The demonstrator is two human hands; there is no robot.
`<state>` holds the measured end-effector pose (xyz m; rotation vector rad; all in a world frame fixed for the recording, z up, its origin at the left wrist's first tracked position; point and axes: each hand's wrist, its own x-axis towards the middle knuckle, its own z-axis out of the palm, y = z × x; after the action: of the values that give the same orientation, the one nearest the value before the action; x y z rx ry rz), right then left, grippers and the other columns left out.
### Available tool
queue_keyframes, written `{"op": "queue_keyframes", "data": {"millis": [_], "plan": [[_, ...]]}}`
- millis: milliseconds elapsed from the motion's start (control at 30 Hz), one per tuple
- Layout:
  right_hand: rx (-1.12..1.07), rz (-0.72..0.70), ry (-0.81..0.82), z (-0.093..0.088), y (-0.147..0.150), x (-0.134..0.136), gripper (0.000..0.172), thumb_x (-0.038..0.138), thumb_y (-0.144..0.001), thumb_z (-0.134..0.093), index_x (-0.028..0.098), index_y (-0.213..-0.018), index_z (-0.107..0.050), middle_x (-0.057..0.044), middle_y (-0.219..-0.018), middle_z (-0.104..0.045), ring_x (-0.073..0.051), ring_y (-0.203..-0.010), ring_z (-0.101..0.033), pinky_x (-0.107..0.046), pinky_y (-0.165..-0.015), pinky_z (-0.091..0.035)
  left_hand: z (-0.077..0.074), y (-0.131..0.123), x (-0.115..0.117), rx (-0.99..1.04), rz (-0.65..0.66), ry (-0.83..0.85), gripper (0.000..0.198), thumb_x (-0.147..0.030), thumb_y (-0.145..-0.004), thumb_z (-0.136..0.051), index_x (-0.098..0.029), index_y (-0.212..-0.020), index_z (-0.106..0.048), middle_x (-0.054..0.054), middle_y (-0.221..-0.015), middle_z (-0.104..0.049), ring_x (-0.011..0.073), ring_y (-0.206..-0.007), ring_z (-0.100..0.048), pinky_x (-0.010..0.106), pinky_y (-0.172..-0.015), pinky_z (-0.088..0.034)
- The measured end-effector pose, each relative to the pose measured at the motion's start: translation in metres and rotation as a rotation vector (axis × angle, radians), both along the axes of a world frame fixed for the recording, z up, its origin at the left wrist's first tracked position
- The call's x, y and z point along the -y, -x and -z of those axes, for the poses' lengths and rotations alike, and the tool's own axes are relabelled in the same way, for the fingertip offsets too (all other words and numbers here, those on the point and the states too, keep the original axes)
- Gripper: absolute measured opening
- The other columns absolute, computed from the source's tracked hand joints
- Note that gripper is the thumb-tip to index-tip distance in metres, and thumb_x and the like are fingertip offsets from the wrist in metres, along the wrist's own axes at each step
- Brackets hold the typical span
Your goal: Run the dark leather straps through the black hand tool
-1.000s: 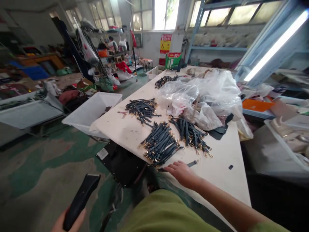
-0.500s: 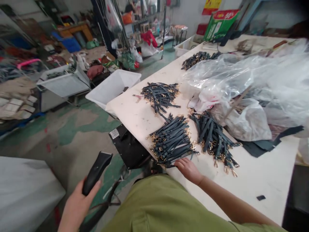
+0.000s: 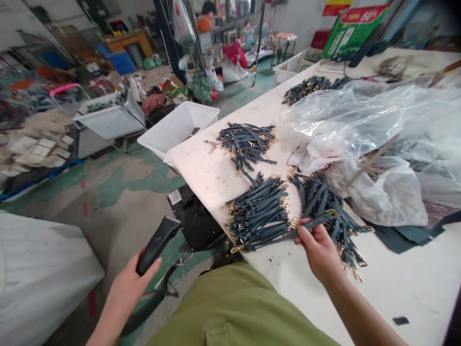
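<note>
My left hand (image 3: 135,278) is closed around a black hand-held tool (image 3: 157,245) shaped like a hair clipper, its wide end pointing up and away over the floor. Over the white table (image 3: 360,307), my right hand (image 3: 319,247) pinches a dark blue-grey strap (image 3: 312,223) with gold-coloured metal fittings. That strap is above the gap between a neat row of similar straps (image 3: 257,211) and a looser strap pile (image 3: 317,192). Buckles and snap hooks show at the ends of the rowed straps. Part of the held strap is hidden behind my fingers.
Farther back lie another strap pile (image 3: 248,144), small pliers-like cutters (image 3: 211,143) and one more heap (image 3: 313,89). Clear plastic bags (image 3: 382,125) cover the table's right side. A white bin (image 3: 180,127) adjoins the left edge, and a black box (image 3: 194,218) sits below.
My right hand has moved from the front edge of the strap row up and right, now holding a strap raised. The left hand still grips the black tool. The view has shifted slightly.
</note>
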<state>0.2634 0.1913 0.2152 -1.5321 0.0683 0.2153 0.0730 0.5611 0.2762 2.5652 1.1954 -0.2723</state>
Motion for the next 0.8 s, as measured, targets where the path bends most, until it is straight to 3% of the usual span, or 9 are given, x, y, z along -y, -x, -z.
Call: {"op": "queue_keyframes", "data": {"millis": [167,267,333,400,467,533,633,800], "plan": [[-0.342,0.046,0.062,0.105,0.01,0.012,0.034,0.044,-0.067,-0.055,0.02,-0.09,-0.046,0.001,-0.074,-0.055,-0.011,-0.063,-0.056,-0.027,-0.063,-0.048,0.002,0.007,-0.006,0.005,-0.016,0.01,0.06,-0.058,-0.066,-0.044,-0.02,-0.112,-0.045,0.006,-0.093,-0.063,0.0233,-0.086,-0.059,0.027,-0.072,-0.045],[-0.291,-0.046,0.322,0.135,0.025,0.03,0.046,0.046,-0.07,-0.049,0.017,-0.106,-0.043,-0.006,-0.089,-0.059,-0.018,-0.078,-0.058,-0.034,-0.07,-0.048,0.004,0.012,-0.01,-0.013,-0.024,0.026,0.059,-0.058,-0.066,-0.044,-0.02,-0.112,-0.044,0.006,-0.091,-0.063,0.0231,-0.085,-0.06,0.028,-0.073,-0.045],[-0.062,-0.145,0.645,0.138,0.035,0.039,0.052,0.045,-0.073,-0.046,0.016,-0.115,-0.039,-0.01,-0.099,-0.058,-0.022,-0.087,-0.056,-0.04,-0.075,-0.045,0.005,0.014,-0.011,-0.012,-0.032,0.025,0.059,-0.058,-0.067,-0.043,-0.02,-0.112,-0.044,0.006,-0.09,-0.063,0.0226,-0.084,-0.06,0.028,-0.073,-0.045],[0.317,-0.334,0.928,0.134,0.041,0.039,0.052,0.039,-0.075,-0.045,0.017,-0.121,-0.037,-0.011,-0.113,-0.052,-0.024,-0.102,-0.049,-0.042,-0.086,-0.038,0.007,0.014,-0.01,0.012,-0.021,0.03,0.057,-0.057,-0.067,-0.043,-0.02,-0.111,-0.045,0.006,-0.09,-0.064,0.0217,-0.084,-0.06,0.026,-0.072,-0.045],[0.717,-0.596,1.063,0.13,0.04,0.029,0.053,0.033,-0.076,-0.046,0.019,-0.126,-0.034,-0.009,-0.127,-0.04,-0.023,-0.116,-0.035,-0.041,-0.096,-0.028,0.007,0.012,-0.009,0.031,-0.01,0.038,0.055,-0.057,-0.068,-0.043,-0.021,-0.11,-0.046,0.005,-0.089,-0.064,0.0209,-0.083,-0.06,0.025,-0.071,-0.045],[0.982,-0.802,1.104,0.127,0.028,0.009,0.06,0.034,-0.074,-0.048,0.019,-0.129,-0.029,-0.007,-0.133,-0.03,-0.023,-0.122,-0.025,-0.041,-0.1,-0.018,0.007,0.008,-0.007,0.025,-0.003,0.059,0.055,-0.057,-0.068,-0.043,-0.022,-0.11,-0.046,0.004,-0.087,-0.065,0.0202,-0.081,-0.061,0.024,-0.069,-0.046],[1.123,-0.931,1.131,0.122,-0.008,-0.029,0.078,0.046,-0.067,-0.051,0.014,-0.132,-0.022,-0.01,-0.137,-0.02,-0.027,-0.124,-0.016,-0.044,-0.101,-0.007,0.004,0.001,-0.006,0.01,-0.001,0.081,0.055,-0.057,-0.069,-0.041,-0.022,-0.11,-0.046,0.002,-0.083,-0.066,0.0196,-0.077,-0.062,0.022,-0.065,-0.046],[1.088,-0.98,1.173,0.113,-0.073,-0.078,0.1,0.061,-0.054,-0.053,0.008,-0.132,-0.02,-0.017,-0.138,-0.013,-0.032,-0.124,-0.013,-0.044,-0.1,-0.002,-0.001,-0.004,-0.006,0.066,-0.018,0.12,0.053,-0.054,-0.069,-0.043,-0.022,-0.111,-0.046,0.002,-0.085,-0.066,0.0192,-0.08,-0.062,0.021,-0.067,-0.046]]}}
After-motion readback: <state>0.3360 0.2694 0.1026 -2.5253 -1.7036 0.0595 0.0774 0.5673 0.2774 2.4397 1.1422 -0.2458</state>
